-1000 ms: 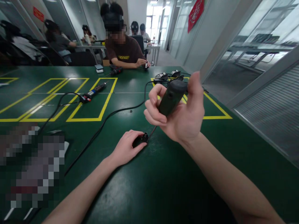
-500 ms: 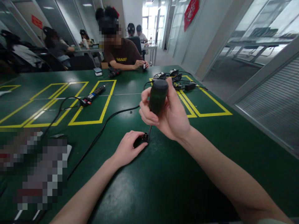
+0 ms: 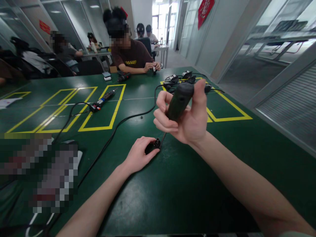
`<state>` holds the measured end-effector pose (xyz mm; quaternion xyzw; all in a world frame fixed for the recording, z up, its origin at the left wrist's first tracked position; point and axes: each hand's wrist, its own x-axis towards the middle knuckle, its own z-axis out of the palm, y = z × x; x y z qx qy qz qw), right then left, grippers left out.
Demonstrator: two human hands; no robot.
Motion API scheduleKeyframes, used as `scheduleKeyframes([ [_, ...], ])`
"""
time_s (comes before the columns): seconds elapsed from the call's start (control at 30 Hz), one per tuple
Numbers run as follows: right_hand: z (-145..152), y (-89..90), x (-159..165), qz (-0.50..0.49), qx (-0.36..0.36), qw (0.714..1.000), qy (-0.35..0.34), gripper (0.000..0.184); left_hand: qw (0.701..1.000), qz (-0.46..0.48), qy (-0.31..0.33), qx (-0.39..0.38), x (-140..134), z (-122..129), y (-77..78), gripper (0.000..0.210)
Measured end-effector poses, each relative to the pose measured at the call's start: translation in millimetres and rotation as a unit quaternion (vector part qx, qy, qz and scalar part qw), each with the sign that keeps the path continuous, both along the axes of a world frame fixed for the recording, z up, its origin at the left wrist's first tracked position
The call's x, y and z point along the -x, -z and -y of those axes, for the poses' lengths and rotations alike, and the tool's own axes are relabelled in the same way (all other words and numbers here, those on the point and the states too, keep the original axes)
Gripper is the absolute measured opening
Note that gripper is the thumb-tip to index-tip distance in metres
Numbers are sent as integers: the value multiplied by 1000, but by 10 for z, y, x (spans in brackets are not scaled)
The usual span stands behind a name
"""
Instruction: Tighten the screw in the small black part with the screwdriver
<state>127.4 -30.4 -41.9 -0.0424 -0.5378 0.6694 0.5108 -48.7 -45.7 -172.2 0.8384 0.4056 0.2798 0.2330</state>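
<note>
My left hand (image 3: 140, 153) rests on the green table, thumb and fingers curled around a small black part (image 3: 157, 143) with a round, shiny upright end. Much of that part is hidden by the fingers. Higher up and to the right, my right hand (image 3: 189, 115) grips a dark cylindrical handle (image 3: 179, 102), its top end tilted to the right and my thumb raised beside it. A thin grey line, shaft or cable, I cannot tell which, runs from below the right hand to beside the small black part.
A black cable (image 3: 118, 123) crosses the table (image 3: 197, 197) to my left. A corded power tool (image 3: 103, 100) lies among yellow tape outlines. Black cabled devices (image 3: 186, 77) are heaped behind my right hand. Opposite sits a person (image 3: 134, 54) handling a small object. Blurred items (image 3: 58, 177) lie at left.
The dark handle now leans more to the right, and my right thumb has risen along it. My left hand stays on the small black part. The whole view has shifted slightly.
</note>
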Motion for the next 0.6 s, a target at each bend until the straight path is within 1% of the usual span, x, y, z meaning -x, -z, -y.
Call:
scheduleKeyframes([
  [0.13,-2,-2,39,40,41,998,27,76,1000,-1,-1,-1,12,2,7,26],
  [0.23,-1,-18,47,53,27,997,45,78,1000,-1,-2,0,17,2,14,26],
  [0.33,1,-27,33,40,4,998,46,77,1000,-3,-2,-2,17,2,20,26],
  [0.5,-3,-31,34,65,48,993,83,80,1000,-3,-3,-4,8,3,15,27],
  [0.6,-24,-27,48,52,40,994,90,83,1000,-3,-1,-2,2,3,11,27],
])
